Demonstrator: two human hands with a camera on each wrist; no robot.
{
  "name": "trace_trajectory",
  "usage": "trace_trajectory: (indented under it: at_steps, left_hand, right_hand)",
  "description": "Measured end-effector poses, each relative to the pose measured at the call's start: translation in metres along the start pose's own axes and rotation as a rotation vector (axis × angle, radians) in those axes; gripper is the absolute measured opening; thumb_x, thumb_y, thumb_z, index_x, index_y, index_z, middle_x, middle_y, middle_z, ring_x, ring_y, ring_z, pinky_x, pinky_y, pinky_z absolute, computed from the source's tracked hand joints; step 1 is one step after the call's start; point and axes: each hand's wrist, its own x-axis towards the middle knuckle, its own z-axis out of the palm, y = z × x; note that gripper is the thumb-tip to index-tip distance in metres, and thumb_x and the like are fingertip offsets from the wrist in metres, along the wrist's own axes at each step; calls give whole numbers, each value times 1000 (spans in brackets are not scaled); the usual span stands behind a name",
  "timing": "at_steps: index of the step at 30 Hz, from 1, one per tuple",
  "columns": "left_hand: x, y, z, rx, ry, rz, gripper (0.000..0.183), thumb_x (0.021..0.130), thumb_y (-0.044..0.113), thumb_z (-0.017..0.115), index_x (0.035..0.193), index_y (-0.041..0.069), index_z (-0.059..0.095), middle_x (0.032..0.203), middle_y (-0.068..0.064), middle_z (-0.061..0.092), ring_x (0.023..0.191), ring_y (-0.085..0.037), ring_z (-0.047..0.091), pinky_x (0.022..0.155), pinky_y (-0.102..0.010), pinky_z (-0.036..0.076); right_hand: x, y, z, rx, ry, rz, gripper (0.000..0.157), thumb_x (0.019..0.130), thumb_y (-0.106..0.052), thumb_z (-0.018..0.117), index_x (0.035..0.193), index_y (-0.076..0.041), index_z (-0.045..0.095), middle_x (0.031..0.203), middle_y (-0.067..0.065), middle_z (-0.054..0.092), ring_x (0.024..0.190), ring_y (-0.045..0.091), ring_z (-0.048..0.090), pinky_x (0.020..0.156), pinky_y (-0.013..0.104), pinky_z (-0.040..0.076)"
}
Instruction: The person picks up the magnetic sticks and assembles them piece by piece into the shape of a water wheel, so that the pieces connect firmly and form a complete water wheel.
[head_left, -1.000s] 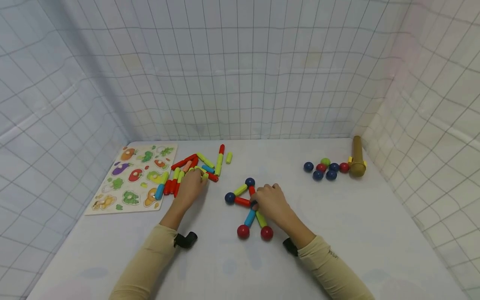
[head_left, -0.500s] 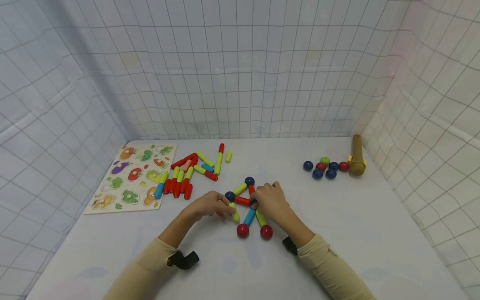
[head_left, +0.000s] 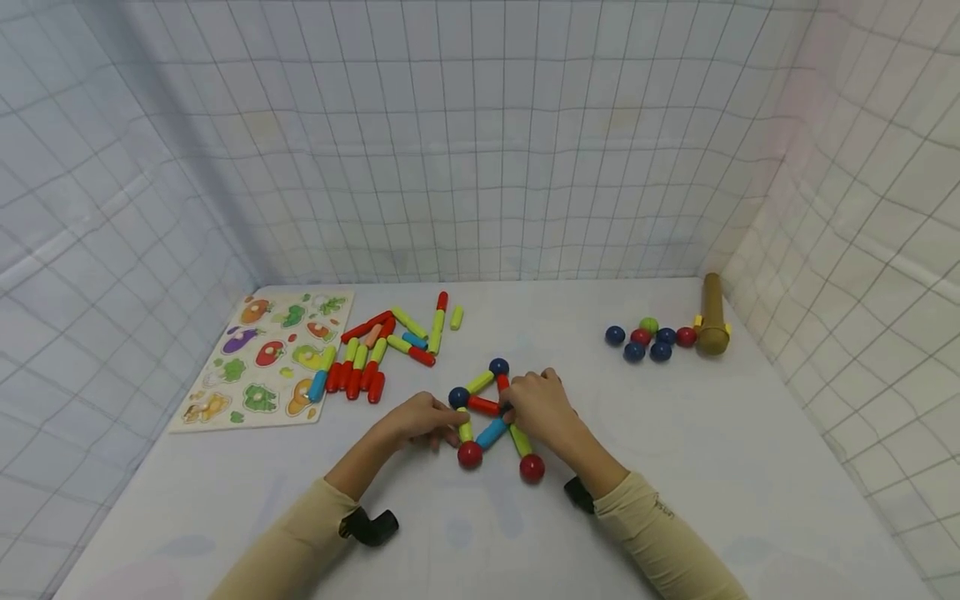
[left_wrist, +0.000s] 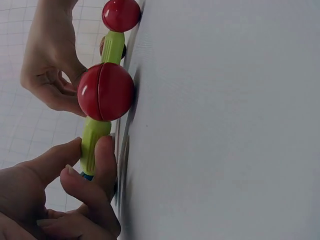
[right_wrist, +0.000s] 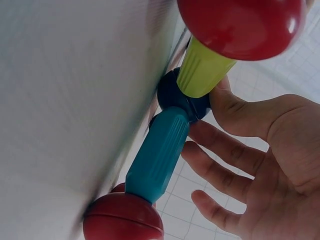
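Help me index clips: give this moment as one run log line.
left hand: pinches green rod, end at red ball | right hand: grips dark blue ball | loose rods: left

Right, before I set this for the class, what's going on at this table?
A person is working on a flat figure of joined rods and balls on a white table. The left hand pinches a green rod, one end against a red ball. The right hand grips a dark blue ball where a blue rod and another green rod meet. Loose rods lie by a vegetable board at left; spare balls sit near a brown tube at right.
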Motion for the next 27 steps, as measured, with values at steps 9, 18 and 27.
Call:
trace_trajectory:
  at_steps: [9,18,27]
  left_hand:
    - [2,0,-3,21,64,-2,34,92,36,66,97,4,72,68,0,69,54,-13,48,52,-21,32]
    - [-9,6,-39,608,534,-1,27,87,26,72,101,2,69,78,-8,67,69,-23,59,56,-30,45]
    - [0,-1,-62,778,618,-128,38,85,20,73,109,-6,59,90,-22,64,79,-35,63,63,-41,55]
  right_hand:
    - [-1,1,-2,16,-32,-11,18,78,-26,81,96,-23,78,82,-3,68,78,16,59,79,39,42]
    - [0,11,-6,133,-119,-110,27,80,-1,75,100,-18,78,101,-3,73,91,15,63,86,34,52]
    - [0,13,-7,71,-93,-140,28,80,-2,75,99,-22,79,93,-5,75,77,13,56,78,30,50]
